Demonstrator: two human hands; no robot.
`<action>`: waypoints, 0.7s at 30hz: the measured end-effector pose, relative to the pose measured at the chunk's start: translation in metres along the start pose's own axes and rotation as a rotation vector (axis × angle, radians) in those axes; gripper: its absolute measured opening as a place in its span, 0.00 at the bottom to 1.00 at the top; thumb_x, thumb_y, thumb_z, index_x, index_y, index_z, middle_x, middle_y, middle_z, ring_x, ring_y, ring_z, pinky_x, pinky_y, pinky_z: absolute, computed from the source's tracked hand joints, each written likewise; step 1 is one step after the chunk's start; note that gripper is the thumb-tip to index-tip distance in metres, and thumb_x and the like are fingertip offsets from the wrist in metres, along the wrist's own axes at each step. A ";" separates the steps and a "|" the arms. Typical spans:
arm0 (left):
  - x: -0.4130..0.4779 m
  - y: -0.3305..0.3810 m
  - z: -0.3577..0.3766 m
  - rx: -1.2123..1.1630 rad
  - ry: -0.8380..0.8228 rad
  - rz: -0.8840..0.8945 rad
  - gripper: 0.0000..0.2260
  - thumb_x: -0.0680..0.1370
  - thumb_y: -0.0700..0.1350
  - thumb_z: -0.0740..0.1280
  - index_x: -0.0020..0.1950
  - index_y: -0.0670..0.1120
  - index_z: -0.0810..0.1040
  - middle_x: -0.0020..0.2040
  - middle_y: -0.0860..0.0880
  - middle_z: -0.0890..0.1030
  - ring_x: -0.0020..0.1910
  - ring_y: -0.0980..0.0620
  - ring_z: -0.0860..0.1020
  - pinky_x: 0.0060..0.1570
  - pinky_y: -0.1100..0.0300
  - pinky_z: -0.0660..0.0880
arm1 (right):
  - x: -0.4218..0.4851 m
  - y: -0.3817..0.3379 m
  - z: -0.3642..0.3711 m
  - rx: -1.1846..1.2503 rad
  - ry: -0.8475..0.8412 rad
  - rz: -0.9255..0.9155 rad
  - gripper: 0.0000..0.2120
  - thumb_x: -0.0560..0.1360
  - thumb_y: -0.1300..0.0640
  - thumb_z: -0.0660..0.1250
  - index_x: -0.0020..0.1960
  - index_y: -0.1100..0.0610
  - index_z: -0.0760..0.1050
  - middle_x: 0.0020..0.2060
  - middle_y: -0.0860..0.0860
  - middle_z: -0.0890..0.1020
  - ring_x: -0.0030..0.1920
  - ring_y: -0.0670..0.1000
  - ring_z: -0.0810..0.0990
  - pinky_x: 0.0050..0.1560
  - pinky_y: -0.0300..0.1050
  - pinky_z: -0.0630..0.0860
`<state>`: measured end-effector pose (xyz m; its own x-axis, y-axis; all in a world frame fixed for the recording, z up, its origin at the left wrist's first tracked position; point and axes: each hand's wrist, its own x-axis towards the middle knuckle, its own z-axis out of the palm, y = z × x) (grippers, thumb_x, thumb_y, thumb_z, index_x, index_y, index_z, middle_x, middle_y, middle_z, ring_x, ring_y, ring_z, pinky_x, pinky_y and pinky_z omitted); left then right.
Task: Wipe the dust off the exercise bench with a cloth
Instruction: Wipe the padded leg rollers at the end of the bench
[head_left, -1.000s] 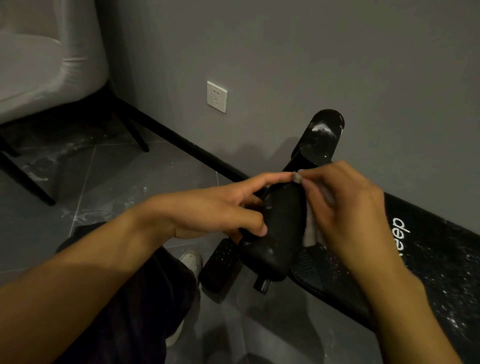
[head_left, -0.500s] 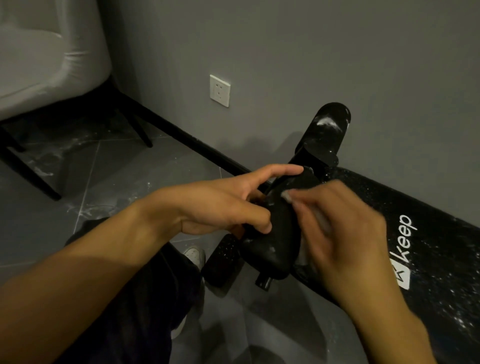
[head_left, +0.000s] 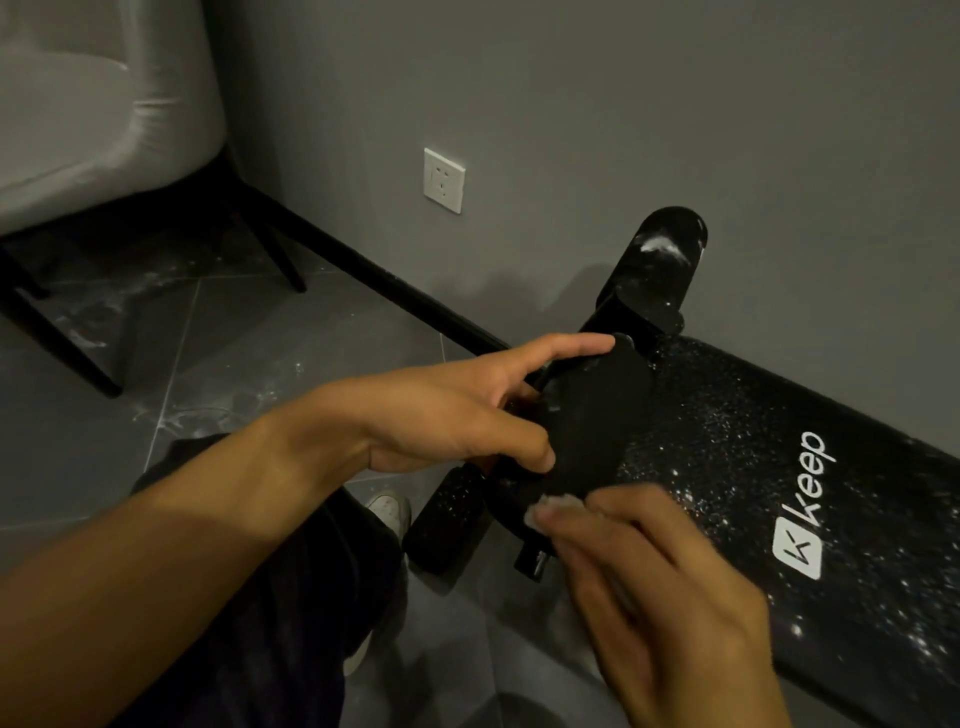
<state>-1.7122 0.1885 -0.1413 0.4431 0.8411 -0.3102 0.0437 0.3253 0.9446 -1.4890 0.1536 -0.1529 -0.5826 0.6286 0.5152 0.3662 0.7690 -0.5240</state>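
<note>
Black dust-speckled exercise bench (head_left: 753, 467) by wall, pale cloth (head_left: 558, 504) at its roller

Exercise bench (head_left: 779, 467) along far wall (head_left: 623, 104), running right. Foam roller (head_left: 587, 431) at bench's left end, between left hand (head_left: 447, 415) and right hand (head_left: 660, 587). Cloth (head_left: 558, 503) at right fingertips, touching roller's near end. Socket (head_left: 443, 180) on wall, far left of bench. Chair (head_left: 104, 119) far left.

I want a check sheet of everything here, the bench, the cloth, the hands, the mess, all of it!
Surface: grey floor tiles, white dust smears.
Job's things: black exercise bench, speckled with dust; foam roller pad; pale cloth at the pad's lower end.
Clutter: nothing seen.
Hands: left hand steadies the pad; right hand pinches the cloth.
Cables: nothing seen.
Surroundings: grey wall, wall socket, grey chair, white shoe.
</note>
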 end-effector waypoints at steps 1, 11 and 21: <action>0.000 0.000 0.000 0.001 0.000 0.008 0.39 0.73 0.35 0.72 0.75 0.69 0.66 0.67 0.39 0.75 0.59 0.41 0.83 0.56 0.50 0.80 | -0.001 0.002 -0.002 -0.007 0.015 0.000 0.08 0.78 0.59 0.69 0.55 0.53 0.83 0.47 0.51 0.77 0.46 0.44 0.79 0.49 0.35 0.74; -0.003 -0.002 -0.001 -0.011 0.014 0.011 0.38 0.74 0.37 0.74 0.73 0.72 0.67 0.67 0.41 0.75 0.62 0.39 0.81 0.60 0.43 0.81 | 0.023 0.024 0.006 0.032 0.199 0.231 0.06 0.79 0.61 0.67 0.55 0.57 0.81 0.49 0.46 0.81 0.52 0.43 0.80 0.51 0.33 0.73; -0.002 -0.002 0.000 -0.130 0.027 -0.007 0.35 0.79 0.34 0.68 0.75 0.70 0.67 0.66 0.38 0.77 0.62 0.40 0.81 0.53 0.54 0.81 | 0.078 0.050 -0.010 -0.196 0.124 0.177 0.05 0.78 0.57 0.70 0.54 0.53 0.82 0.46 0.48 0.80 0.46 0.39 0.76 0.50 0.26 0.67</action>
<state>-1.7130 0.1863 -0.1429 0.4192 0.8491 -0.3215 -0.0700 0.3832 0.9210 -1.5088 0.2423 -0.1325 -0.4088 0.7550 0.5128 0.5946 0.6466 -0.4779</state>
